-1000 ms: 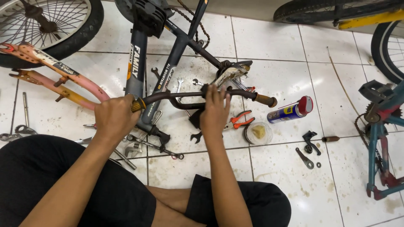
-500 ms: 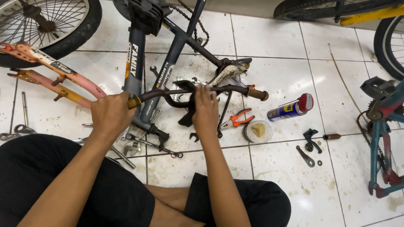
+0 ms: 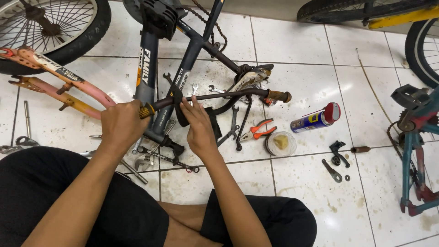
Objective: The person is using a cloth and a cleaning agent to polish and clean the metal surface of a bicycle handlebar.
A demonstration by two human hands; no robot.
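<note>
- Item under work: a dark, rusted handlebar (image 3: 219, 96), held roughly level above the tiled floor (image 3: 302, 64), crossing just in front of the dark blue bicycle frame (image 3: 148, 68) that lies on the tiles.
- Left hand (image 3: 121, 126): fingers closed in a full fist around the near end of the handlebar, at the worn orange grip (image 3: 146, 111). The hold looks firm.
- Right hand (image 3: 199, 128): fingers bent and pressed against a black clamp piece (image 3: 179, 110) at the bar's middle bend, thumb and fingertips on it. Whether they fully enclose it I cannot tell.
- The far end of the handlebar carries a second orange grip (image 3: 280, 96), free and untouched.
- Step in hand, as judged: the bar is steadied by one hand while the other works the centre fitting along or around it. Nothing shows it seated in the frame.
- Next move, as judged: calls for a steady counter-hold at the grip end and a controlled twist or push at the clamp; rust on the bar may resist.
- Beyond the handlebar: loose spanners (image 3: 233, 123) lie directly under it, orange-handled pliers (image 3: 257, 130) just past them, then a small round tub (image 3: 280, 143) and a blue-and-yellow spray can (image 3: 315, 119).
- Further from the handlebar: small brackets and a washer (image 3: 336, 160), a teal bicycle frame (image 3: 414, 151) at the edge.
- On the other side of the handlebar: a pink and orange frame (image 3: 50, 75) and a spoked wheel (image 3: 50, 27).
</note>
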